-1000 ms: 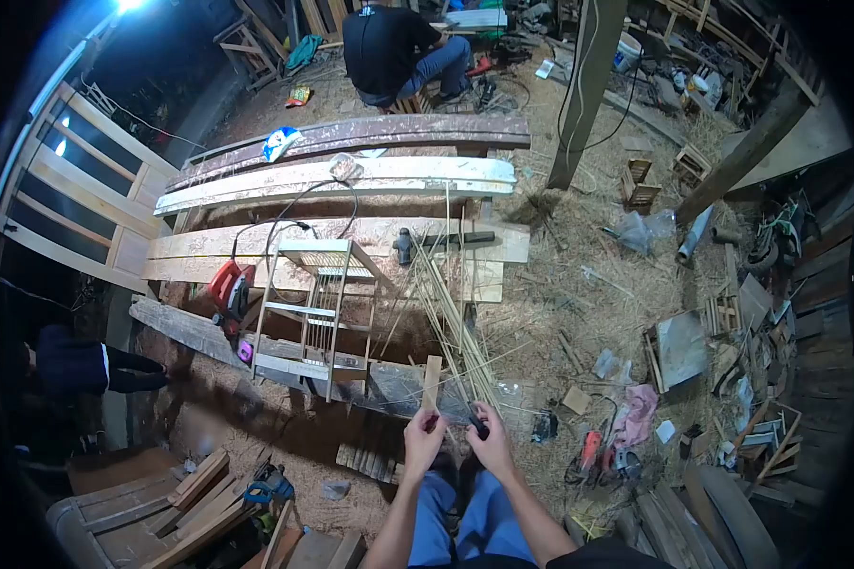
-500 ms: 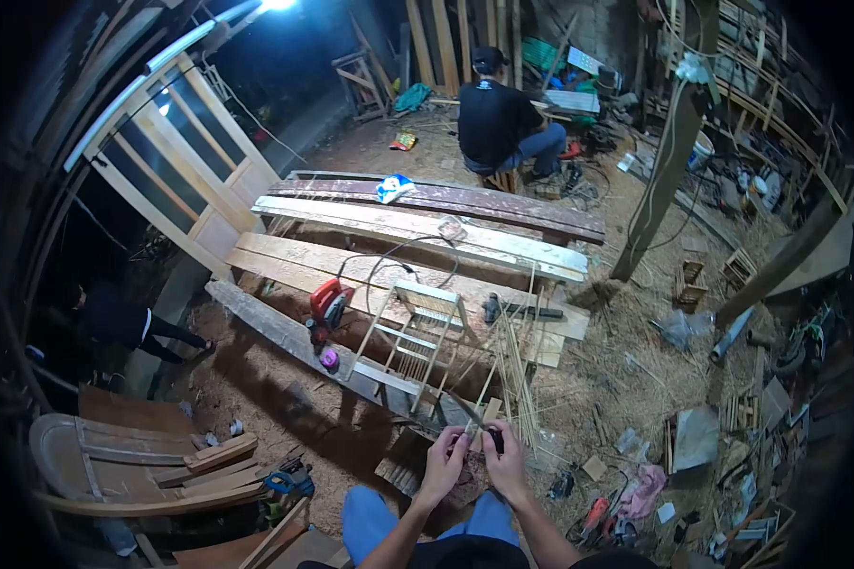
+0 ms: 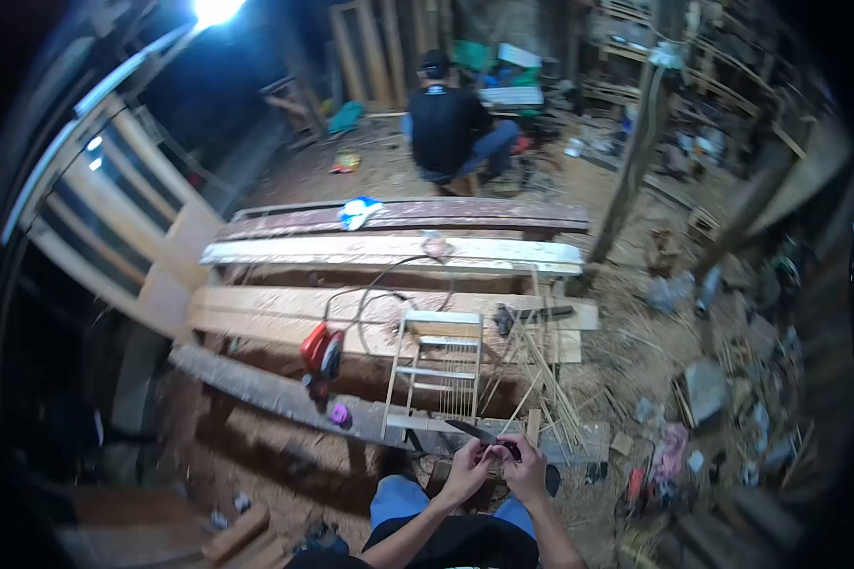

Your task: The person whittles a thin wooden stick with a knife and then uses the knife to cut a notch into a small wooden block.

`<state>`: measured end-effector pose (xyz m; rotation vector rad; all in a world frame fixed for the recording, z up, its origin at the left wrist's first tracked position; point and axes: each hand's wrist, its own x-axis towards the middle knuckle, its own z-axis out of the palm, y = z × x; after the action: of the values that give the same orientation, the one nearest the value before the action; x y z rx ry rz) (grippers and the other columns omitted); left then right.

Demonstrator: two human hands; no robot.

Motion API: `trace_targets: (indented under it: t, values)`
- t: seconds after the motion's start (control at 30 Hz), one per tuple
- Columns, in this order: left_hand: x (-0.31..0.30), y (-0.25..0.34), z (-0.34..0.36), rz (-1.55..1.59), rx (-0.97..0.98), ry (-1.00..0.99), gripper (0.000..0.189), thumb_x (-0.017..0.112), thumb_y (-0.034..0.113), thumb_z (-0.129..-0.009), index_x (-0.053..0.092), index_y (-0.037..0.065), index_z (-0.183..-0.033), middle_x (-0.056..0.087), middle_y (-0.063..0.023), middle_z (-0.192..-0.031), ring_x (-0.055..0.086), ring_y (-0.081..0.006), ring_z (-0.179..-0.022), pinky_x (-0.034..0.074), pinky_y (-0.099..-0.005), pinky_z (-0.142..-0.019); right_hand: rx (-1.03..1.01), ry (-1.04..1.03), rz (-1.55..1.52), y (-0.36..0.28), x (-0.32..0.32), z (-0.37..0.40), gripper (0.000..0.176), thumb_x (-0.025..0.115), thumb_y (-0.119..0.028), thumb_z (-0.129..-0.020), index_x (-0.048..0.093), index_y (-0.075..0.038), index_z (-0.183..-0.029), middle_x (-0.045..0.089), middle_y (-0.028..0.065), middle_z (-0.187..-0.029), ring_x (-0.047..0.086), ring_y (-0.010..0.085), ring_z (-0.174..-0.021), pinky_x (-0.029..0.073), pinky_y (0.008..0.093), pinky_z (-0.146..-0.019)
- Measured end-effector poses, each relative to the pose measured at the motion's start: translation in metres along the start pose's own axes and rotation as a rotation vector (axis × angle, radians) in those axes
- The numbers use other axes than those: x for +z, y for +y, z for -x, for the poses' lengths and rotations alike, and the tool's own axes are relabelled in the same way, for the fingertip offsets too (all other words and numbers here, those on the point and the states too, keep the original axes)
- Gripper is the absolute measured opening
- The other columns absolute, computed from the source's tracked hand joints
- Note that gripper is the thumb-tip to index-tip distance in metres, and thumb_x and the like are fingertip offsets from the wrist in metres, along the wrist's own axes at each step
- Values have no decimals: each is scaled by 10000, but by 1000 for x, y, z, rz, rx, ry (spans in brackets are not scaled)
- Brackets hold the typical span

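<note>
In my right hand (image 3: 529,472) is a knife (image 3: 473,432), its dark blade pointing left and away from me. My left hand (image 3: 469,471) is closed just beside it, fingertips pinched together near the handle; whatever they hold is too small to make out. Just beyond the hands, a small wooden frame (image 3: 434,386) with thin vertical sticks strung across it rests on the planks. Loose thin bamboo-like sticks (image 3: 552,398) lie in a pile to its right. A hammer-like tool with a black handle (image 3: 548,313) lies behind that pile.
A red power saw (image 3: 318,353) with a cable and a purple roll (image 3: 340,413) sit on the long planks (image 3: 256,305). Behind them a person (image 3: 446,128) sits low, back turned. A wooden post (image 3: 636,161) stands at right, amid scattered debris. A door-like wooden frame (image 3: 128,204) stands left.
My view has shifted, so the bench appears more level. The knife has turned in my right hand, and its blade now shows pointing left. Both hands stay close together.
</note>
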<state>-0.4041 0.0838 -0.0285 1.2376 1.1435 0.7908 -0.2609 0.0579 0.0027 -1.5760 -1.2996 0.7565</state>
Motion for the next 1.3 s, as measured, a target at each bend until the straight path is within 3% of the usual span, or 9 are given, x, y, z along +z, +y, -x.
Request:
trace_targets:
  t: [0.17,0.33,0.43,0.57,0.83,0.87,0.93,1.23,1.3]
  values:
    - [-98,-5,-42,240,-294,-433,224,581,156,-1003,646,-7,-1142,683,-50,-1023,610,-97,-928,506,-272,-764,104,265,-15,-37,82,2,209,728,-214,-935,651,-37,-1015,694,112,-818,713,215,-756,542,329,-664]
    - [-117,31,-44,353,-352,-636,193,557,198,-1036,592,26,-1117,610,18,-912,523,-51,-767,428,-218,-628,189,329,162,-70,86,21,243,730,-240,-937,608,-29,-940,659,92,-763,644,190,-635,492,317,-575]
    - [-86,42,-38,234,-228,-620,203,523,166,-1054,596,27,-1184,562,44,-863,449,-35,-713,355,-219,-583,114,384,216,-69,60,23,228,722,-270,-929,620,-70,-892,637,88,-697,630,263,-592,467,373,-537]
    - [-25,33,-38,65,-212,-609,211,539,157,-1043,588,29,-1204,575,33,-885,486,-43,-749,395,-222,-618,-66,451,250,-27,1,22,202,752,-234,-883,615,-87,-893,635,76,-751,614,289,-625,463,393,-559]
    - [124,20,-35,301,-436,-623,131,529,97,-1028,536,37,-1144,519,34,-864,452,-30,-698,374,-196,-597,-205,365,374,104,-131,46,254,814,-231,-774,632,-119,-910,619,35,-788,609,243,-684,412,375,-584]
    - [136,16,-37,310,-399,-608,111,532,130,-1054,502,56,-1132,468,28,-837,362,-19,-630,274,-191,-513,-184,367,370,126,-136,48,265,821,-244,-761,642,-123,-914,630,30,-807,610,236,-697,408,374,-601]
    - [148,3,-50,288,-410,-585,100,530,135,-1056,498,55,-1105,474,21,-841,363,-23,-632,279,-196,-505,-161,373,393,157,-151,51,272,824,-249,-754,640,-124,-910,634,29,-813,610,240,-704,407,377,-606]
    - [157,-112,-101,419,-410,-707,121,533,140,-1053,528,19,-1067,532,-14,-856,389,-22,-597,283,-195,-492,-161,627,356,256,-86,63,288,785,-284,-841,573,-102,-908,630,86,-780,605,301,-675,428,415,-613]
    - [148,-140,-107,406,-363,-701,126,540,123,-1048,533,21,-1122,532,-17,-856,389,-19,-598,285,-193,-495,-180,605,353,278,-71,61,309,833,-239,-775,596,-106,-921,636,65,-817,627,281,-684,433,394,-593]
